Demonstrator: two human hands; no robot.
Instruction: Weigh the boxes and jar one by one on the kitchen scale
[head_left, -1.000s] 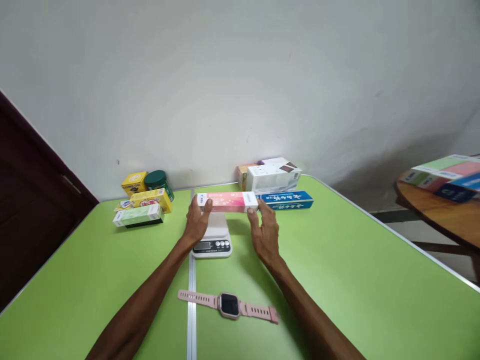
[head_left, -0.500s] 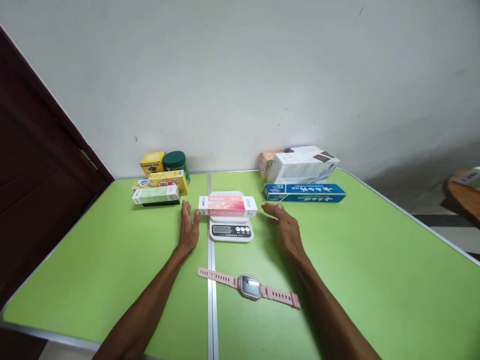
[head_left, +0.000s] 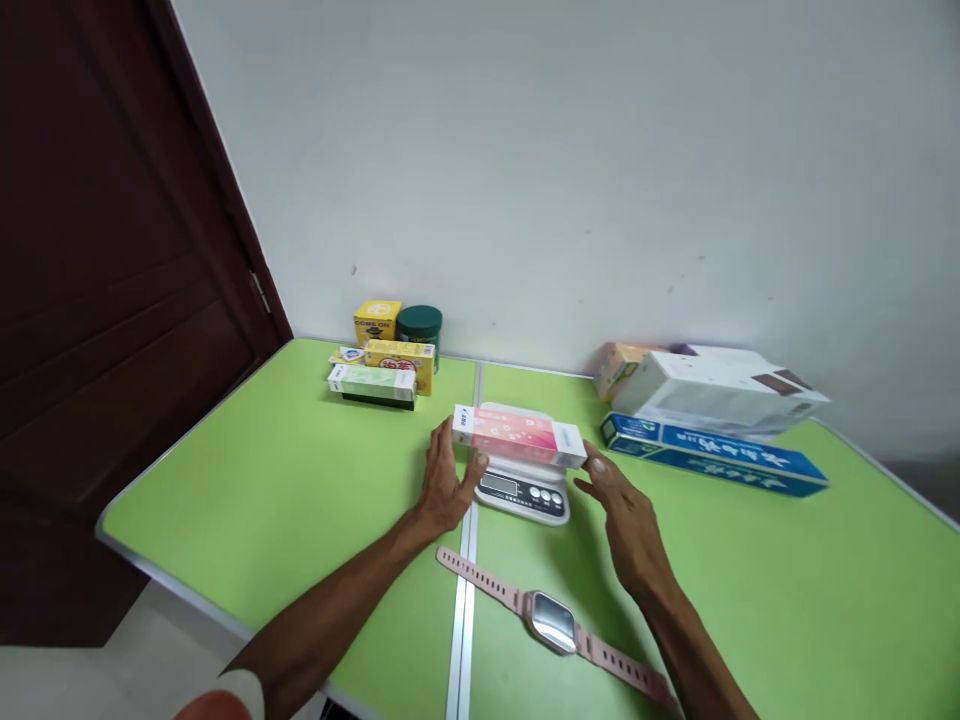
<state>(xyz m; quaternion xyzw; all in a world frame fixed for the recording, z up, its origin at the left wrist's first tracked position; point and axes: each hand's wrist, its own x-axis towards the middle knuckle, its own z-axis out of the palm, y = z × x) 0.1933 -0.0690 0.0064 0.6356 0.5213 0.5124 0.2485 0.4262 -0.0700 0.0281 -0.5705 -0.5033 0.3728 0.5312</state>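
Note:
A long pink and white carton, shaped like a toothpaste box, lies crosswise over the platform of a white digital kitchen scale. Whether it is lifted off the platform at all, I cannot tell. At the carton's left end is my left hand, fingers behind the end and thumb in front, closed on it. My right hand presses its fingertips against the right end. Nearer to me, a pink-strapped smartwatch lies stretched out on the green table.
Back left, a green-lidded jar, yellow boxes and a pale green carton stand grouped. At the right are a long blue box, a large white box and an orange box. A wall runs behind the table.
My hands have moved inward from beside the pink carton onto its two ends. The view has turned left and tilted, so everything sits further right in the picture.

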